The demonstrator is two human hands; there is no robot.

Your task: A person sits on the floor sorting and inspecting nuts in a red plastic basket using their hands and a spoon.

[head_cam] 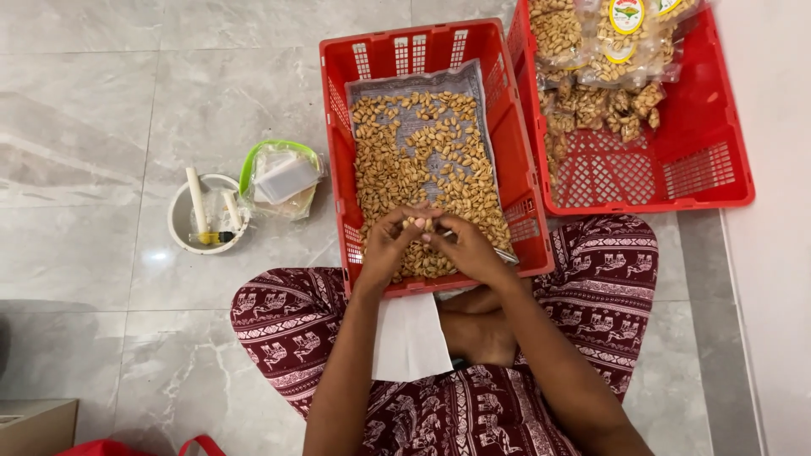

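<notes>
A grey marble-tiled floor [127, 101] fills most of the view, and a person sits cross-legged on it in maroon patterned trousers [296, 325]. 2 red plastic crates stand side by side on the floor ahead of the knees. The right-hand crate [710, 160] holds sealed clear packets of nuts [591, 51] piled toward its far left corner, with bare lattice bottom showing in the near right part. The left-hand crate [507, 143] touches the person's legs at its near edge and is lined with a grey sheet [414, 84] on which loose pale-brown nuts [422, 160] are spread, thickest toward the near end.

A white paper sheet [410, 338] lies on the lap just below that crate. To the left on the floor sit a small white round tub [182, 228] holding white sticks and a yellow-tipped tool, and just beside it a green-rimmed clear container [283, 173] with plastic inside.

Both hands meet over the near end of the left-hand crate. The left hand [389, 245] has its fingers curled nearly closed, pinching a few nuts. The right hand [469, 249] has fingers bent in toward the left, fingertips touching the same small cluster of nuts.
</notes>
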